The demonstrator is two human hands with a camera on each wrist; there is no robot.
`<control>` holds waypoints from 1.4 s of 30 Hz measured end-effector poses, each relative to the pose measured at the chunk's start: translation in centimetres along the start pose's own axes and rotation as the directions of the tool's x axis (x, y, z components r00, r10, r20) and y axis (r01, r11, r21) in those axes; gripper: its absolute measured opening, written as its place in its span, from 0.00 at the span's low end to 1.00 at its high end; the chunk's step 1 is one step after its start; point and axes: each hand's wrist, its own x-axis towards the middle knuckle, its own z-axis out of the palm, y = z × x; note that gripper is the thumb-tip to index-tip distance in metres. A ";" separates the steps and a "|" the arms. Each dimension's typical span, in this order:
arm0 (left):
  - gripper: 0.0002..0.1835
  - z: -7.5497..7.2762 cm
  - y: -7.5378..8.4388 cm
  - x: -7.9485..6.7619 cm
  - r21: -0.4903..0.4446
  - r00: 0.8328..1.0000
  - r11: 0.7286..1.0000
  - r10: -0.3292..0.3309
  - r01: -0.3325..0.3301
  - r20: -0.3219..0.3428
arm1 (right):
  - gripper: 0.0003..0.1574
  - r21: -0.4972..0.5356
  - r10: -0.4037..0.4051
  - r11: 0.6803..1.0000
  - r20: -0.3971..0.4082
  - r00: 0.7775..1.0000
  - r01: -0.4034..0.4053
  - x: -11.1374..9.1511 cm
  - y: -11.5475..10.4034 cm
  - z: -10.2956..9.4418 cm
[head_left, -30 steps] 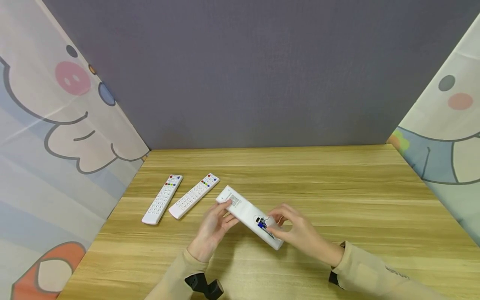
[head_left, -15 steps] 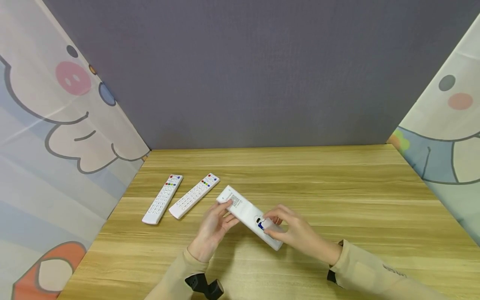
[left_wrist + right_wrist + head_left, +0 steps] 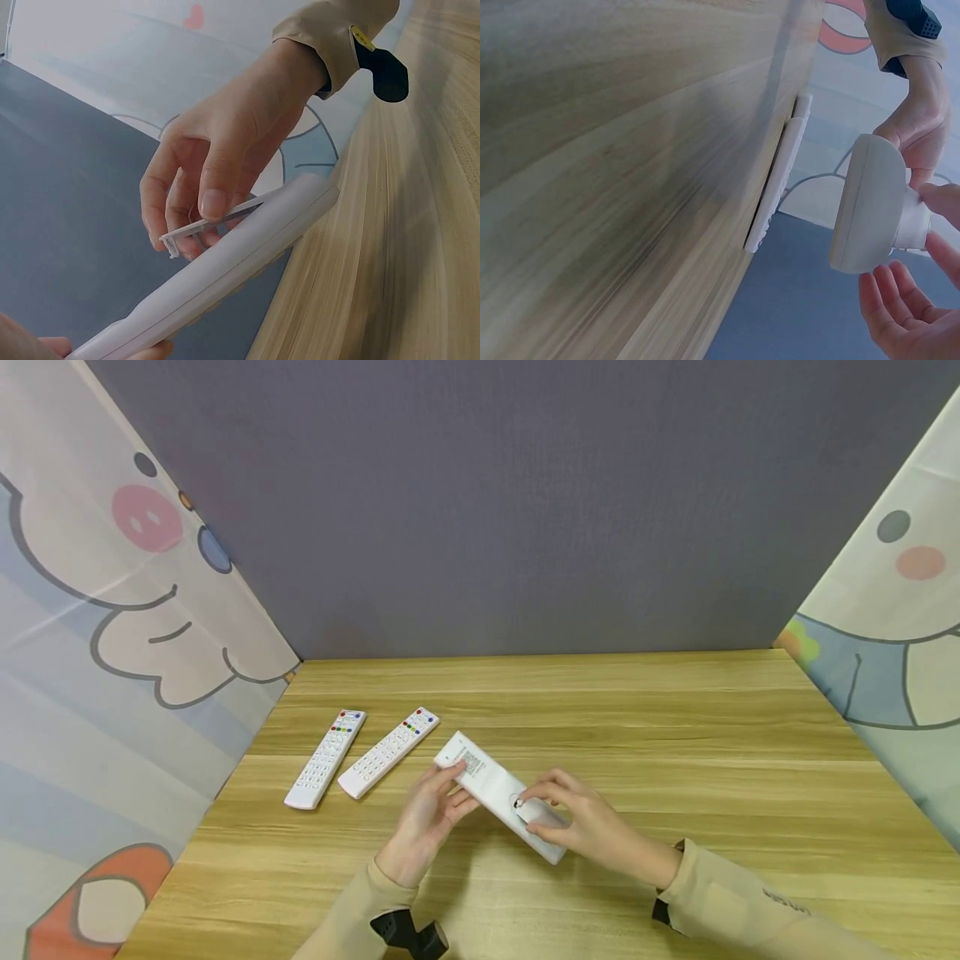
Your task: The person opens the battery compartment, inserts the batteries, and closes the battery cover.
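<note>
A white remote control (image 3: 489, 783) is held back side up and tilted, clear of the table in both wrist views. My left hand (image 3: 423, 827) grips its upper end, thumb beside the printed code. At the lower end, my right hand (image 3: 592, 822) pinches the white battery cover (image 3: 537, 813) between thumb and fingers. The left wrist view shows that cover (image 3: 187, 229) slanted over the battery compartment, its clip end raised and its other end close to the remote's bottom. The compartment's inside is mostly hidden beneath it.
Two more white remotes lie buttons up to the left: one remote (image 3: 325, 760) farther out, another remote (image 3: 388, 752) nearer the hands. A grey panel (image 3: 525, 510) stands behind the wooden table (image 3: 712, 752), with cartoon-printed cloths (image 3: 97, 635) at the sides.
The battery cover and my right fingers have shifted slightly left over the compartment. The blue shape seen inside it before is now hidden. The left hand and remote have stayed nearly still.
</note>
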 end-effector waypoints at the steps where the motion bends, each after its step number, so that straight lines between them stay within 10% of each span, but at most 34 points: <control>1: 0.16 0.0 0.0 0.0 -0.002 1.000 1.000 -0.002 0.002 -0.001 | 0.22 -0.006 0.002 1.000 0.003 1.000 -0.002 0.0 0.0 0.0; 19: 0.15 0.1 -0.1 -0.1 -0.004 1.000 1.000 -0.002 0.002 -0.009 | 0.30 -0.116 0.050 0.993 0.121 0.991 -0.035 -0.8 -0.2 0.0; 31: 0.13 -0.2 0.1 -0.1 -0.025 1.000 1.000 0.013 -0.013 -0.006 | 0.53 -0.280 -0.068 0.953 0.180 0.981 0.117 -1.8 -0.1 0.4; 42: 0.13 -0.2 0.1 0.0 -0.023 1.000 1.000 -0.003 0.003 -0.031 | 0.52 -0.329 -0.134 0.927 0.153 0.979 0.179 -2.1 -0.1 0.4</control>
